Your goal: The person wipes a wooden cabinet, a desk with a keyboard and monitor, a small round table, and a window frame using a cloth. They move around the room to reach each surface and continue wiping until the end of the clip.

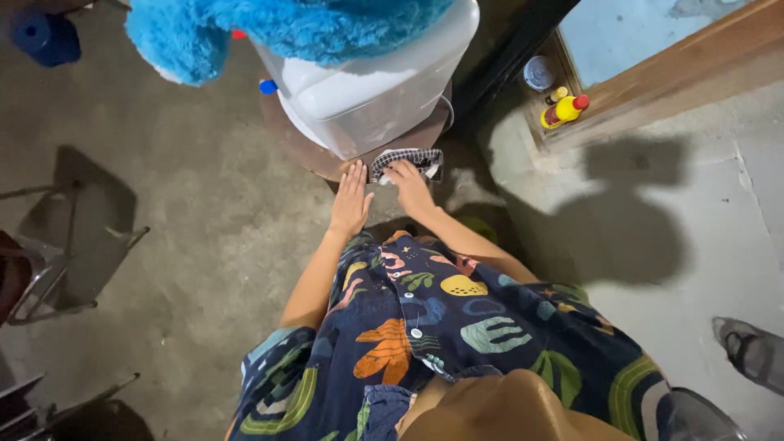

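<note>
The left hand (351, 200) lies flat with its fingers stretched straight and close together, released and gripping nothing, the fingertips reaching the front edge of a round brown table (314, 155). Just beside it, the right hand (411, 189) has its fingers curled down onto a black-and-white checked cloth (406, 158), which lies bunched at the table's front edge; the fingertips press on or pinch its near border, though whether they have truly closed around the fabric cannot be told from this angle. The two hands are near each other but not touching. Right behind the cloth, on the same table, stands a large white plastic bin (367, 94) with a lid, tilted in the view and taking up most of the tabletop. Over its top lies a shaggy bright blue plush fabric (278, 28), hanging off toward the left. A small blue cap (268, 86) shows at the bin's left side. Both bare forearms run back to a dark short-sleeved shirt (441, 327) printed with coloured leaf and blob shapes. The floor is bare grey concrete (188, 245). To the right, well apart from the hands, a yellow squeeze bottle with a red cap (565, 109) lies on a wooden ledge (653, 82). Metal chair frames (57, 261) stand at the left, and another person's sandalled foot (751, 351) shows at the lower right.
</note>
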